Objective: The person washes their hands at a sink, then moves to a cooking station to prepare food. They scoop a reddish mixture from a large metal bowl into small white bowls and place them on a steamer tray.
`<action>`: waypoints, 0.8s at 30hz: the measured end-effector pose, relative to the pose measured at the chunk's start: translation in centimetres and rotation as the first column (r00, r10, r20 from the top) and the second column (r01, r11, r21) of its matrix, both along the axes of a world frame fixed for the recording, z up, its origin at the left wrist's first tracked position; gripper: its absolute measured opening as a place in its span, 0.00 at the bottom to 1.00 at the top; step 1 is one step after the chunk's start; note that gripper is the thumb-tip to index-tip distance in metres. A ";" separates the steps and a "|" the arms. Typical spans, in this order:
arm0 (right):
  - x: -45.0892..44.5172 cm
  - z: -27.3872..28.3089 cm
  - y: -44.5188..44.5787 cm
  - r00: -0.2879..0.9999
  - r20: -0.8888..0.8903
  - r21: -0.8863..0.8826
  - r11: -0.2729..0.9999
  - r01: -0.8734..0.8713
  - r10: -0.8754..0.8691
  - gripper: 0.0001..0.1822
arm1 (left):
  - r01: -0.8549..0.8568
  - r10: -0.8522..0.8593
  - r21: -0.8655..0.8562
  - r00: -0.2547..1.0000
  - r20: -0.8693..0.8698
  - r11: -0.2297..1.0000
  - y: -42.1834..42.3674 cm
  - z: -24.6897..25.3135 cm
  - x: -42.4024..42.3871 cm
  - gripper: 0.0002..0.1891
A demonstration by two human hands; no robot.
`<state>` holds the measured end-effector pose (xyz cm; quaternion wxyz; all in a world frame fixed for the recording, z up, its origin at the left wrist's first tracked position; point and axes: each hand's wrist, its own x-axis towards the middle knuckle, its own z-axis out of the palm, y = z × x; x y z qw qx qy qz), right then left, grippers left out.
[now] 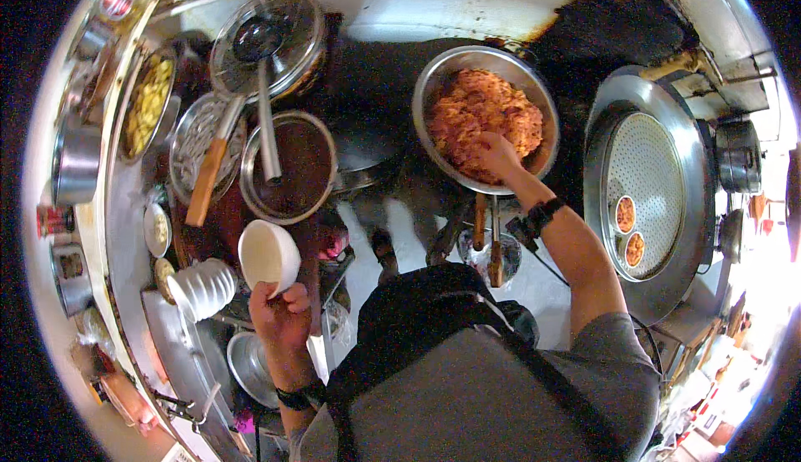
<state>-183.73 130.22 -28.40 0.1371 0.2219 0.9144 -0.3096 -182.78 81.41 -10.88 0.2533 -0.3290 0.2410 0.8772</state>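
Note:
My left hand (281,312) grips the rim of a white bowl (269,255), tilted so that its hollow faces me; I see no food in it. A stack of similar white bowls (203,290) lies tipped over to the left of that hand. On the other side, my right hand (497,156) reaches into a large steel basin (428,146) and touches a heap of reddish-orange minced mixture (485,108). Its fingertips are partly sunk in the food, so their grip is hidden. Two small bowls of a similar mixture (626,213) stand on a perforated steamer tray (651,161).
A round pan of dark liquid (288,168) stands at left, with a ladle handle (269,130) across it. Behind are a glass-lidded pot (294,30), a bowl of pale strips (200,130) and a dish of yellow pieces (150,105). Wooden tool handles (496,255) jut below the basin.

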 end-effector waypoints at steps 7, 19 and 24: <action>4.1 -6.8 2.8 0.969 0.216 0.397 0.895 -0.202 0.122 0.38 | 0.298 -0.327 -0.196 0.934 -0.142 0.934 13.0 0.2 -0.7 0.31; 2.3 12.7 11.9 0.974 -0.222 -0.337 0.941 -0.036 -0.043 0.16 | 0.639 -0.639 -0.058 0.752 -0.161 0.767 27.3 -8.1 -3.9 0.30; 3.3 24.1 9.2 0.903 -0.429 -0.301 0.941 -0.153 0.010 0.12 | 0.737 -0.746 -0.116 0.654 -0.123 0.666 30.6 -10.3 -4.6 0.32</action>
